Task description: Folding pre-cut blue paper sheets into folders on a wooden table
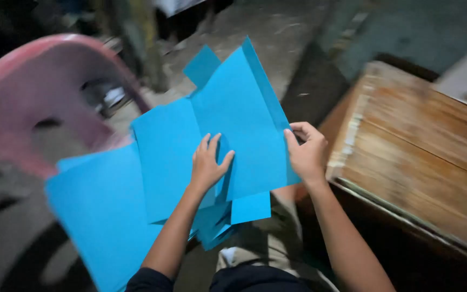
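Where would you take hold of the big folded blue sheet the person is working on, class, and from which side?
Grip the blue sheet at its right-hand edge, coming from the right, probably as the right hand pinches it now. That edge is free and stands out beyond the other sheets. The left hand lies flat near the middle crease, which steadies the sheet but gives no edge to pinch.

I'm seeing two hands of mine, left hand and right hand, several overlapping blue paper sheets, exact number unclear, at least four, one pink plastic chair, one wooden table
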